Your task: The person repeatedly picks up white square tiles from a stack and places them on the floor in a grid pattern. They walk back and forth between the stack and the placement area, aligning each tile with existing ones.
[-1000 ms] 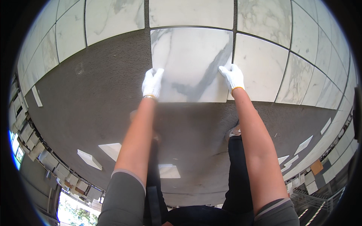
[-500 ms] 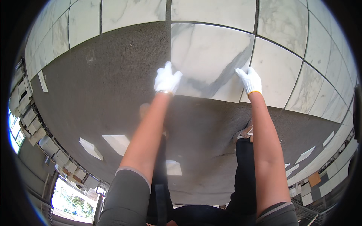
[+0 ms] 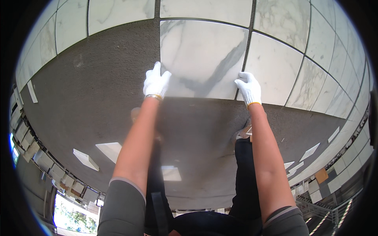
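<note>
A large white tile with grey veins lies on the grey mortar bed, its top edge close to the tile above. My left hand, in a white knit glove, is at the tile's left edge. Its thumb lies over the tile and a finger stretches up along the edge. Across from it, my right hand, gloved alike, grips the right edge near the lower corner, by the joint with a neighbouring tile. Between them the hands hold the tile by its sides; fingertips at the edges are partly hidden.
Laid veined tiles run along the top and right, with dark joints between them. Grey mortar spreads to the left and below. White tile pieces lie nearer me. My shoe stands below the right hand.
The whole view has shifted, so tiles and hands appear further left and slightly higher. My right hand has slid a little down the tile's edge; the left hand's fingers have spread somewhat.
</note>
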The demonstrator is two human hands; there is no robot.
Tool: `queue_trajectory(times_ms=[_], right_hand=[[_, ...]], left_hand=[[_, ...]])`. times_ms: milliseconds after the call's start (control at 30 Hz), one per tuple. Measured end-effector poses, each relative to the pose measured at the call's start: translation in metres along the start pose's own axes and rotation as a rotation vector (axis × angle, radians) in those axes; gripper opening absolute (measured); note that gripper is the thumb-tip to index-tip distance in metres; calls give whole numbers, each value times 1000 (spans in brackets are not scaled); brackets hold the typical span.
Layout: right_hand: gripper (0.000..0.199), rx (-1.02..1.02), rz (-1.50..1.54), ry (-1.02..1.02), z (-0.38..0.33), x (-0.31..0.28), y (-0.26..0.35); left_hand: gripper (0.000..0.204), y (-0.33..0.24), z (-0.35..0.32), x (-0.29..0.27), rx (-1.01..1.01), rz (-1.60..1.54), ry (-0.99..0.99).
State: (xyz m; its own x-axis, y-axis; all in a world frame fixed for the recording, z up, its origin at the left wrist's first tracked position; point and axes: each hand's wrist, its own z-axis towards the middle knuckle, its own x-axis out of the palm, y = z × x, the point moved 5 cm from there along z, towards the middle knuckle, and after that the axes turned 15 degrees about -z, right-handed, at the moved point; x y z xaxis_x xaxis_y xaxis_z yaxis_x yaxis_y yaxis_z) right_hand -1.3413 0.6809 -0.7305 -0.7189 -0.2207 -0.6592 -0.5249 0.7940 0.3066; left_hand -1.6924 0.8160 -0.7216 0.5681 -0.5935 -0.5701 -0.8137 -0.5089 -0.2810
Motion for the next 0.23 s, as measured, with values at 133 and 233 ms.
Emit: queue_trajectory(times_ms=[133,233], right_hand=[[52,149,148,45,4,17,-23],[56,114,194,34,5,25,-32]], left_hand=[[77,7,4,2,33,-40,15],[77,12,3,5,36,-47,19]])
